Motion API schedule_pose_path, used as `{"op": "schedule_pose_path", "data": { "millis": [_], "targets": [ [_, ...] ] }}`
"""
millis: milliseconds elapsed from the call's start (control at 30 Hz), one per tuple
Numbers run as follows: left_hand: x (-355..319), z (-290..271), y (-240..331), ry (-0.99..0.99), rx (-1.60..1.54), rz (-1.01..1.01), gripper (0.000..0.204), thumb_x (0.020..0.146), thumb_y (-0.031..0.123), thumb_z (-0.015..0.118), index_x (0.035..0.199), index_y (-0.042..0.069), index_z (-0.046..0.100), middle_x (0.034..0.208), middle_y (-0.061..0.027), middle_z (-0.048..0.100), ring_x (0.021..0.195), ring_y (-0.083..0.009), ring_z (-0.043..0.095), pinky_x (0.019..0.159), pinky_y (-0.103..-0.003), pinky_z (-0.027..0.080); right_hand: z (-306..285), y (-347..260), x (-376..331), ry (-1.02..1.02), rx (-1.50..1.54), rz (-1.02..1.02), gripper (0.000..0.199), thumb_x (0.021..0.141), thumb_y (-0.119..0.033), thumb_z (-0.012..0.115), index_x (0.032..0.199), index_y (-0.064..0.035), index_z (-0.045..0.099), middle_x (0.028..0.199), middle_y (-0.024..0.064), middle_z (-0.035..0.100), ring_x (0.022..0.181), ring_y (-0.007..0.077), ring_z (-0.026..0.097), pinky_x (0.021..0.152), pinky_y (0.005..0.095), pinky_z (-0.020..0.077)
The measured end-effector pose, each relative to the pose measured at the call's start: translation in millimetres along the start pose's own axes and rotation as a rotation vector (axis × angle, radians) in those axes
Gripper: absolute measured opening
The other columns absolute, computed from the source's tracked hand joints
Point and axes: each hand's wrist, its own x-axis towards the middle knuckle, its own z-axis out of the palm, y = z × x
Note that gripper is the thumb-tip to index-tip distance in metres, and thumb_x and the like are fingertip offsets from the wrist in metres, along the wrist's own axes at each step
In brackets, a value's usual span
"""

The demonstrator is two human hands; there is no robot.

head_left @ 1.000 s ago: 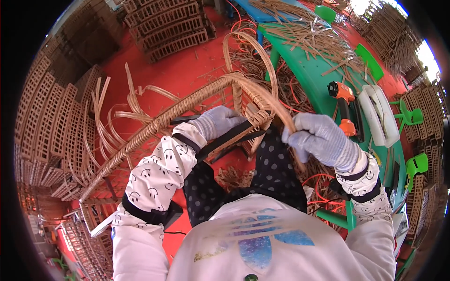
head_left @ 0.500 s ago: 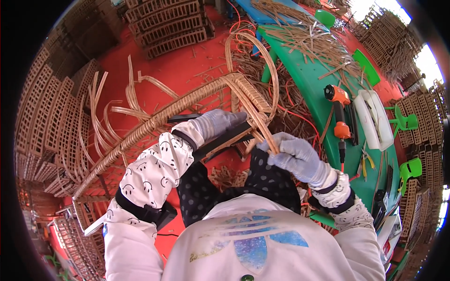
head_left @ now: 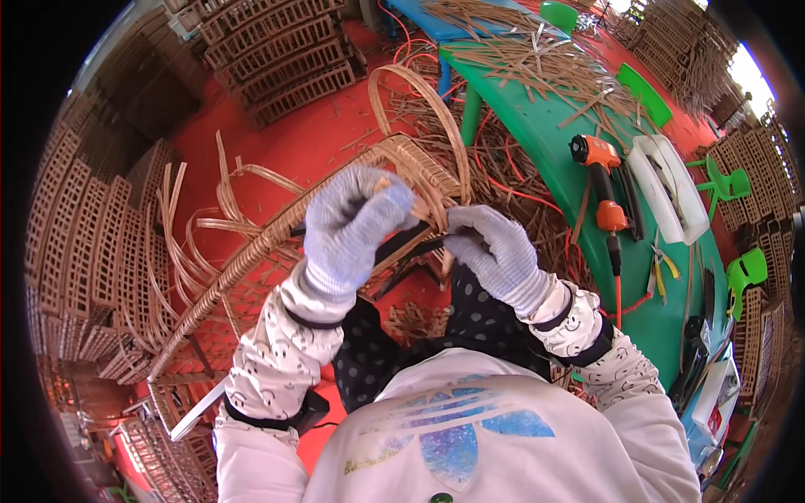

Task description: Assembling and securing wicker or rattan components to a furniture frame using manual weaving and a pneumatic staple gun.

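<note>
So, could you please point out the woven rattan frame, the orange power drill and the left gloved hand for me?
woven rattan frame (head_left: 251, 251), head view, on its long wrapped rail.
orange power drill (head_left: 597, 172), head view, on its orange body.
left gloved hand (head_left: 348, 222), head view, on the back of the glove.

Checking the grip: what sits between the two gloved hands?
In the head view, the wrapped corner of the rattan frame lies between the left hand and right hand; both grip it.

Centre of my frame: frame (head_left: 277, 243); drill (head_left: 602, 180) on table (head_left: 537, 134) at right; stacked panels (head_left: 277, 50) upper left.
</note>
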Motion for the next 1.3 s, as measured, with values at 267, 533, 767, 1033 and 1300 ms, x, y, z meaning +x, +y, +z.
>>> {"op": "schedule_pose_path", "data": {
  "millis": [267,533,767,1033,1300],
  "targets": [
    [-39,25,19,-0.458,0.371,0.541,0.018,0.069,0.002,0.070,0.084,0.002,0.058,0.075,-0.0112,0.063,0.066,-0.0245,0.063,0.059,-0.031,0.050,2,0,14,-0.050,0.007,0.014,0.023,0.076,-0.006,0.064,0.099,-0.0025,0.060,0.088,0.0118,0.062,0.073,0.0176,0.063,0.065,0.0281,0.0506],
    [-50,23,21,-0.306,0.257,0.417,0.013,0.076,0.002,0.064,0.087,0.001,0.055,0.081,-0.0149,0.063,0.070,-0.0223,0.063,0.063,-0.031,0.050,7,-14,19,-0.032,-0.507,-0.153,0.035,0.071,-0.020,0.065,0.104,-0.0141,0.055,0.088,0.0092,0.054,0.067,0.0303,0.059,0.058,0.0396,0.0491],
    [-42,9,17,0.074,-0.052,0.055,0.011,0.088,0.011,0.052,0.088,0.001,0.052,0.086,-0.0131,0.062,0.073,-0.0170,0.061,0.069,-0.030,0.050,13,-14,26,-0.004,-0.528,-0.190,0.034,0.071,-0.019,0.065,0.102,-0.0128,0.054,0.097,0.0085,0.054,0.069,0.0295,0.061,0.061,0.0386,0.0504],
    [-22,-11,11,0.188,0.005,0.085,0.014,0.087,0.014,0.052,0.091,0.000,0.054,0.080,-0.0110,0.062,0.068,-0.0150,0.060,0.064,-0.028,0.050,0,-7,35,-0.162,-0.411,-0.109,0.034,0.072,-0.022,0.064,0.103,-0.0133,0.053,0.100,0.0070,0.058,0.072,0.0288,0.062,0.062,0.0388,0.0502],
    [-8,-4,21,0.212,-0.109,0.137,0.010,0.087,0.009,0.052,0.091,0.002,0.057,0.080,-0.0091,0.063,0.067,-0.0131,0.060,0.064,-0.028,0.050,-2,-5,34,-0.171,-0.376,-0.159,0.032,0.075,-0.024,0.063,0.105,-0.0136,0.055,0.101,0.0067,0.058,0.076,0.0285,0.061,0.066,0.0379,0.0500]
  ]
}}
